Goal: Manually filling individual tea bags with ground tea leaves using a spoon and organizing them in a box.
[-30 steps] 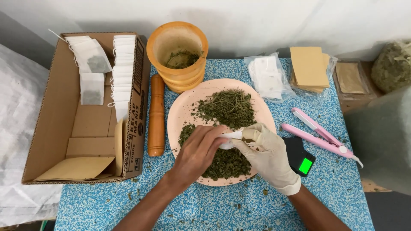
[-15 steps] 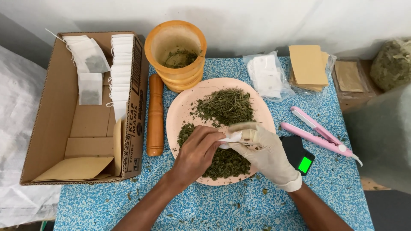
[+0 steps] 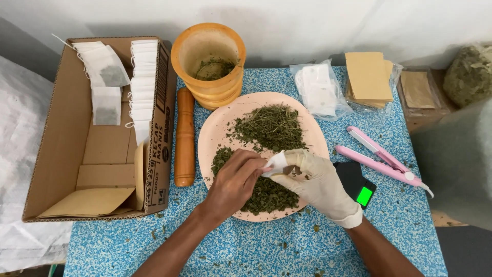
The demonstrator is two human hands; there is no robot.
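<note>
My bare left hand [image 3: 233,179] and white-gloved right hand [image 3: 318,182] cover most of the small white paper sachet [image 3: 275,164]; I cannot tell its fill. Small black scale [image 3: 359,185] partly hidden. Grey blurred shape [image 3: 456,169] cut off right.

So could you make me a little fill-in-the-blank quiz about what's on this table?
1. The gloved right hand and bare left hand hold a small white ____ over the pink plate.
2. The wooden pestle lies between the plate and the ____ box.
3. The plate holds dried green ____.
4. The wooden mortar stands ____ the plate.

Missing words: bag; cardboard; leaves; behind
</note>
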